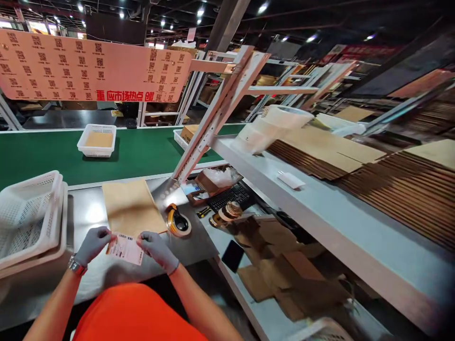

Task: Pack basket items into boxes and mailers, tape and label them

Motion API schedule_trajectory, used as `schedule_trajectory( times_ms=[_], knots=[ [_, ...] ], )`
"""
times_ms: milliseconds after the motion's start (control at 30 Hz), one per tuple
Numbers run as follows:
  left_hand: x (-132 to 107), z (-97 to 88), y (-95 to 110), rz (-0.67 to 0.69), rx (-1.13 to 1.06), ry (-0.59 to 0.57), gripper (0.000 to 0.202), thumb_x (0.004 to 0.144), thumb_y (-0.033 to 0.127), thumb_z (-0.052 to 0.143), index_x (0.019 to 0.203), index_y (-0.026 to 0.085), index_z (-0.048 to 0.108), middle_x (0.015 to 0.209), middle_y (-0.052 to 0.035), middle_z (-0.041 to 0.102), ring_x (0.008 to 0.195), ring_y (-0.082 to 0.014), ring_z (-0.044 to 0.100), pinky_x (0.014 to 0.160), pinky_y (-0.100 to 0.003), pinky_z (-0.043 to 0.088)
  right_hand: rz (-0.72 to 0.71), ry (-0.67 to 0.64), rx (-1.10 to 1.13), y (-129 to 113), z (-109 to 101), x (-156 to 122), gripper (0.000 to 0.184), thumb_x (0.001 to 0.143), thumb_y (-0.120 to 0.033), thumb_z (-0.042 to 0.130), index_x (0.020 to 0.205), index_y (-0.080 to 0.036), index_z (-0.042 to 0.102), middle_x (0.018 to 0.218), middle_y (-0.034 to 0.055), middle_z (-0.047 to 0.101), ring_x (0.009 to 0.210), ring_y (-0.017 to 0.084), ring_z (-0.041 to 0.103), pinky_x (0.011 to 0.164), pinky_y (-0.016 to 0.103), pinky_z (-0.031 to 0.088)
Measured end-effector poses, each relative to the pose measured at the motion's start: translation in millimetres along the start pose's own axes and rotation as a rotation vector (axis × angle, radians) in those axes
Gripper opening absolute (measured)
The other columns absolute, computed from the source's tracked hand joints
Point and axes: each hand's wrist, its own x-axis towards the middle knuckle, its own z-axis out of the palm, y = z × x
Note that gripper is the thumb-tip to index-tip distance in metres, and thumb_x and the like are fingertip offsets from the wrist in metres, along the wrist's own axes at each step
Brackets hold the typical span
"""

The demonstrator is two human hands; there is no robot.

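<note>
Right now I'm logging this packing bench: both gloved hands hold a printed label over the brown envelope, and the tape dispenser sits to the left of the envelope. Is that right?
Not quite. In the head view the tape dispenser sits to the right of the brown envelope, not the left. The left hand and right hand, both gloved, do hold the printed label.

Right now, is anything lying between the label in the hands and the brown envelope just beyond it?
Nothing visible. The left hand and right hand hold the label by its two ends, right at the near edge of the brown envelope. The tape dispenser sits off to the envelope's right, out of the way.
</note>
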Motion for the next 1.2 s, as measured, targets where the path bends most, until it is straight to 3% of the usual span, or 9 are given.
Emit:
schedule_trajectory(
  times_ms=[67, 133, 233, 333, 633, 833, 967, 1067, 1200],
  knots=[
    [-6.3, 22.2, -1.1, -0.064, -0.273, 0.141, 0.053, 0.075, 0.071, 0.071, 0.082, 0.019, 0.073, 0.082, -0.0052, 0.075, 0.082, -0.0214, 0.067, 0.075, -0.032, 0.053, 0.101, 0.126, 0.197, 18.2, -1.9, -7.1, 0.042, 0.073, -0.058, 0.087, 0.075, -0.023, 0.063, 0.056, -0.0087, 0.054, 0.049, 0.009, 0.041, 0.048, 0.022, 0.028],
    [-14.4, 53.7, -1.0, -0.111, -0.431, 0.082, 0.063, 0.071, 0.074, 0.076, 0.1, 0.018, 0.078, 0.096, -0.0094, 0.081, 0.09, -0.0248, 0.073, 0.075, -0.034, 0.059, 0.142, 0.204, 0.358, 31.7, 4.0, -13.0, 0.05, 0.068, -0.063, 0.09, 0.079, -0.023, 0.063, 0.059, -0.0073, 0.059, 0.05, 0.01, 0.048, 0.048, 0.022, 0.033],
    [-25.0, 99.8, -0.7, -0.146, -0.428, -0.052, 0.065, 0.07, 0.07, 0.082, 0.103, 0.014, 0.082, 0.1, -0.0137, 0.085, 0.087, -0.0265, 0.077, 0.07, -0.035, 0.062, 0.127, 0.183, 0.47, 41.1, 15.1, -23.5, 0.054, 0.067, -0.067, 0.092, 0.083, -0.022, 0.065, 0.068, -0.0018, 0.069, 0.056, 0.013, 0.058, 0.052, 0.023, 0.043],
    [-30.1, 124.3, -2.3, -0.194, -0.452, 0.048, 0.066, 0.068, 0.068, 0.085, 0.102, 0.011, 0.084, 0.102, -0.0175, 0.087, 0.085, -0.0281, 0.079, 0.069, -0.038, 0.065, 0.097, 0.16, 0.462, 42.0, 16.7, -38.1, 0.055, 0.073, -0.07, 0.089, 0.085, -0.02, 0.07, 0.078, 0.0032, 0.075, 0.065, 0.016, 0.066, 0.059, 0.026, 0.048],
    [-36.5, 130.1, -7.4, -0.276, -0.655, 0.126, 0.057, 0.062, 0.05, 0.098, 0.1, 0.009, 0.084, 0.101, -0.0173, 0.088, 0.074, -0.0248, 0.08, 0.059, -0.034, 0.065, 0.098, 0.162, 0.482, 47.2, 10.4, -62.6, 0.056, 0.07, -0.067, 0.095, 0.096, -0.019, 0.08, 0.086, 0.0063, 0.083, 0.074, 0.02, 0.076, 0.073, 0.032, 0.058],
    [-39.9, 127.5, -9.6, -0.285, -0.698, 0.129, 0.041, 0.072, 0.037, 0.096, 0.1, 0.01, 0.084, 0.096, -0.0138, 0.088, 0.071, -0.0231, 0.079, 0.057, -0.032, 0.065, 0.091, 0.12, 0.453, 48.5, 14.3, -61.7, 0.053, 0.076, -0.065, 0.093, 0.097, -0.018, 0.084, 0.088, 0.0077, 0.085, 0.074, 0.019, 0.077, 0.074, 0.031, 0.058],
    [-40.5, 124.3, -8.4, -0.312, -0.682, 0.118, 0.031, 0.081, 0.03, 0.089, 0.102, 0.009, 0.082, 0.096, -0.0143, 0.087, 0.071, -0.0233, 0.078, 0.058, -0.032, 0.063, 0.097, 0.151, 0.447, 50.6, 18.1, -58.9, 0.058, 0.069, -0.07, 0.095, 0.091, -0.017, 0.085, 0.085, 0.0087, 0.084, 0.073, 0.019, 0.075, 0.07, 0.03, 0.057],
    [-41.3, 122.4, -8.0, -0.318, -0.533, 0.136, 0.028, 0.084, 0.028, 0.084, 0.106, 0.012, 0.079, 0.106, -0.0166, 0.086, 0.086, -0.028, 0.08, 0.071, -0.037, 0.065, 0.087, 0.19, 0.435, 53.2, 21.4, -55.5, 0.062, 0.065, -0.074, 0.096, 0.083, -0.016, 0.082, 0.08, 0.007, 0.08, 0.071, 0.017, 0.072, 0.065, 0.029, 0.054],
    [-45.5, 121.4, -10.5, -0.151, -0.226, 0.33, 0.04, 0.075, 0.028, 0.091, 0.113, 0.021, 0.079, 0.133, -0.016, 0.08, 0.127, -0.0341, 0.073, 0.11, -0.043, 0.056, 0.079, 0.228, 0.407, 53.2, 24.8, -52.0, 0.067, 0.062, -0.08, 0.093, 0.076, -0.016, 0.078, 0.074, 0.0031, 0.073, 0.067, 0.014, 0.067, 0.062, 0.026, 0.052]
  ],
)
